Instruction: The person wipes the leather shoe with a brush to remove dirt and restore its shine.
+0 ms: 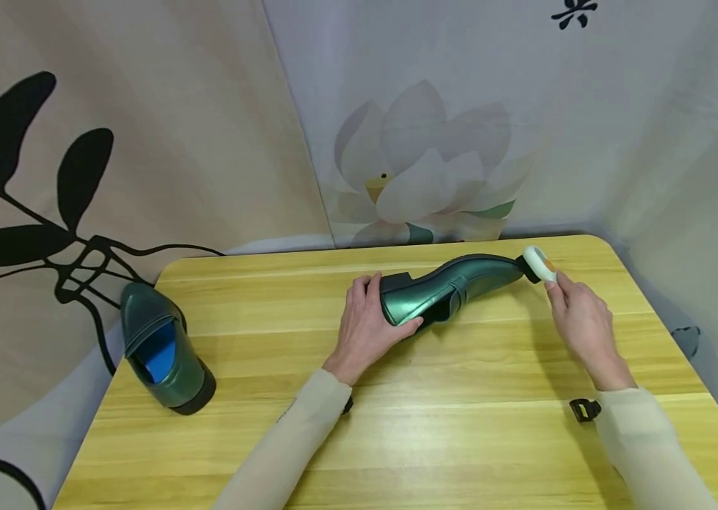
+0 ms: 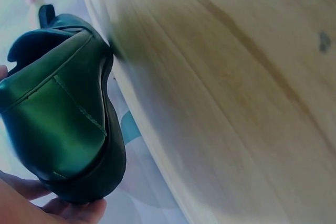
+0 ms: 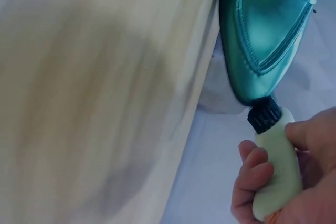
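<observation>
A shiny dark green loafer point(image 1: 438, 290) is tilted on its side above the table, toe to the right. My left hand point(image 1: 368, 322) grips it round the heel, thumb at the shoe's opening; in the left wrist view the loafer's heel point(image 2: 58, 124) faces the camera, with fingers under the sole. My right hand point(image 1: 585, 322) holds a small brush point(image 1: 540, 265) with a pale handle and black bristles. The right wrist view shows the brush's bristles point(image 3: 264, 115) right at the loafer's toe tip, and fingers curled round the handle.
A second green loafer point(image 1: 164, 347) with a blue insole stands at the left edge of the wooden table point(image 1: 461, 425). Behind the table hangs a pale curtain point(image 1: 206, 142) printed with dark leaves and a flower.
</observation>
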Motion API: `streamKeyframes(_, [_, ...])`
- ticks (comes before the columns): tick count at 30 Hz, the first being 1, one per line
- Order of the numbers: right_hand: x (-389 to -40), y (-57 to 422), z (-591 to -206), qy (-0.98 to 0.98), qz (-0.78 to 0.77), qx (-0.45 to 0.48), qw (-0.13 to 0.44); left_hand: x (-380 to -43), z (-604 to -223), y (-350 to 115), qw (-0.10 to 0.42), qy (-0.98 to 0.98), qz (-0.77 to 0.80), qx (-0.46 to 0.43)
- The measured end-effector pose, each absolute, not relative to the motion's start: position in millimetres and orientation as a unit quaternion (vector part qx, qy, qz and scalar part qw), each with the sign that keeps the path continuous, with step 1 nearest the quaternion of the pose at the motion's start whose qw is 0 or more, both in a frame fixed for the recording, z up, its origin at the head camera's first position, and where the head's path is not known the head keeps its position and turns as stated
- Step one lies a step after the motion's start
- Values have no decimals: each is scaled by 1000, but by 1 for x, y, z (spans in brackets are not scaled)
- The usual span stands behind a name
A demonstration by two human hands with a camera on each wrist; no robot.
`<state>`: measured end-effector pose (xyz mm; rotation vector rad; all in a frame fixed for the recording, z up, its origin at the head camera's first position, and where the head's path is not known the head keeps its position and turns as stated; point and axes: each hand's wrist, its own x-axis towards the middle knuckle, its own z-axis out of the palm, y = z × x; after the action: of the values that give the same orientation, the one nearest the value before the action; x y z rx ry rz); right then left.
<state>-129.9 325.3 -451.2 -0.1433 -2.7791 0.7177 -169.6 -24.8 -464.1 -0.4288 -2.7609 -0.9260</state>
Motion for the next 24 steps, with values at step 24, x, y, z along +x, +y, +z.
streamKeyframes(24, [-144,331,-454,-950,291,-93,60,-172,-463,-31,56,-937,-323,-118])
